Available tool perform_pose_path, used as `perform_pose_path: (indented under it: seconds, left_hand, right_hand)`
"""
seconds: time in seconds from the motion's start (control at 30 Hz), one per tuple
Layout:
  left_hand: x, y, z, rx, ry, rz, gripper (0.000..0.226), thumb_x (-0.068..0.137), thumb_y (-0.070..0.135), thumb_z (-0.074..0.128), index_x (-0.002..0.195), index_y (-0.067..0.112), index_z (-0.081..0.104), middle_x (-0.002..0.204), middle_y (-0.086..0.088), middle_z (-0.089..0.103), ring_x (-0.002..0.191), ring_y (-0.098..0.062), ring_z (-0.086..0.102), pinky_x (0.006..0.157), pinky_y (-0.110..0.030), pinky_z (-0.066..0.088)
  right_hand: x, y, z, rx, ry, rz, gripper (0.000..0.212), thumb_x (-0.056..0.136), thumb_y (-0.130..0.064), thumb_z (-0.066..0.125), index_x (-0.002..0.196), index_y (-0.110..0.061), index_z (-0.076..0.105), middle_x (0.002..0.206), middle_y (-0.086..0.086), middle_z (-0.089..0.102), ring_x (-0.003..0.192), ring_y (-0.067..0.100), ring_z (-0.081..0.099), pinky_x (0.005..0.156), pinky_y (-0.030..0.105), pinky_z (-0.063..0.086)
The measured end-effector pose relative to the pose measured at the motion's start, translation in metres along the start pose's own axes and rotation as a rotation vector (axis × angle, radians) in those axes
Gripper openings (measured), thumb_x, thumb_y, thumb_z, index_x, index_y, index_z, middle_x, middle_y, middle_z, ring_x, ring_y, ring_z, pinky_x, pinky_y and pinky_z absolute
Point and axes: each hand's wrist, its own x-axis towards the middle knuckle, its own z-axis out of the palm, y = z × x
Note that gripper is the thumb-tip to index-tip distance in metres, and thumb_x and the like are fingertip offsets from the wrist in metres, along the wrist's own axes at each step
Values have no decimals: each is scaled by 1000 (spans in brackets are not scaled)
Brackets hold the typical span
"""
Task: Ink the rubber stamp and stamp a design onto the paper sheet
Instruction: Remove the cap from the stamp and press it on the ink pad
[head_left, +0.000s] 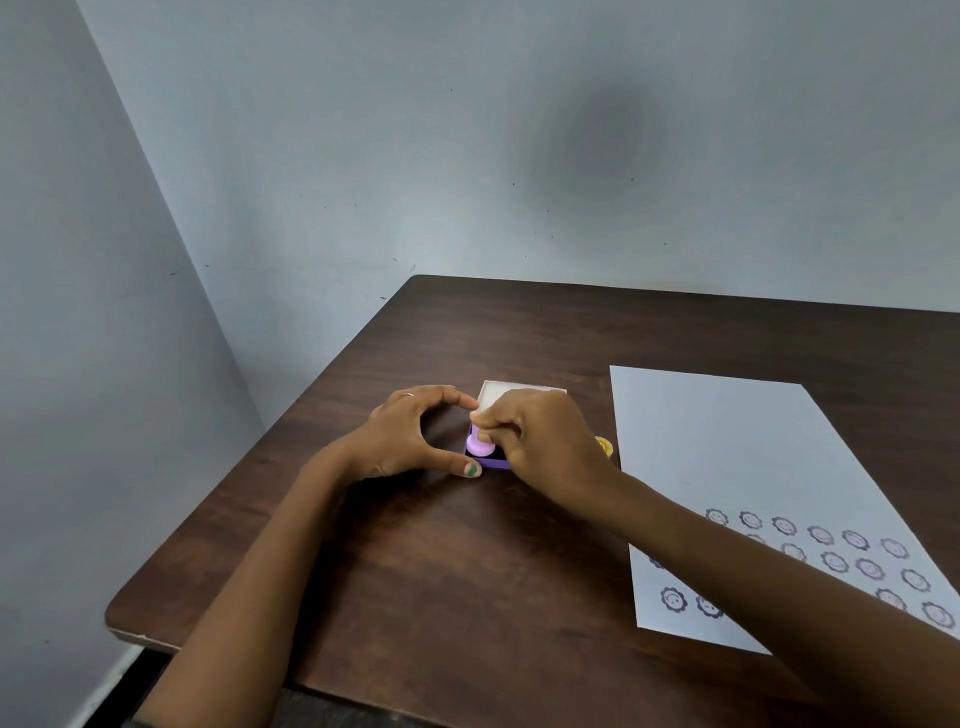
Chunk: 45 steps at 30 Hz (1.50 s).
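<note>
A small pink stamp (479, 444) stands in a purple ink pad box (493, 462) near the middle of the dark wooden table (467, 571). My right hand (540, 447) pinches the top of the stamp from the right. My left hand (415, 434) rests on the table left of the box, its forefinger and thumb touching the box's left edge. The box's white open lid (498, 397) lies flat behind it. A white paper sheet (737, 467) lies to the right, with several rows of flower-face prints (836, 561) at its near end.
A small yellow object (603, 446) peeks out between my right hand and the paper's left edge. The table sits in a corner, with grey walls to the left and behind. The table's left edge runs close to my left forearm.
</note>
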Motion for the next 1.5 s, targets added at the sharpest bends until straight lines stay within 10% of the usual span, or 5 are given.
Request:
perform_pose_path:
  seconds: [1.5]
  left_hand:
    - [-1, 3, 0, 3, 15, 11, 61, 59, 45, 85, 111, 54, 52, 115, 37, 40, 124, -3, 29, 108, -31, 26]
  right_hand:
    - [-5, 1, 12, 51, 47, 38, 18, 82, -13, 62, 97, -7, 70, 95, 16, 73, 86, 26, 65, 79, 44, 52]
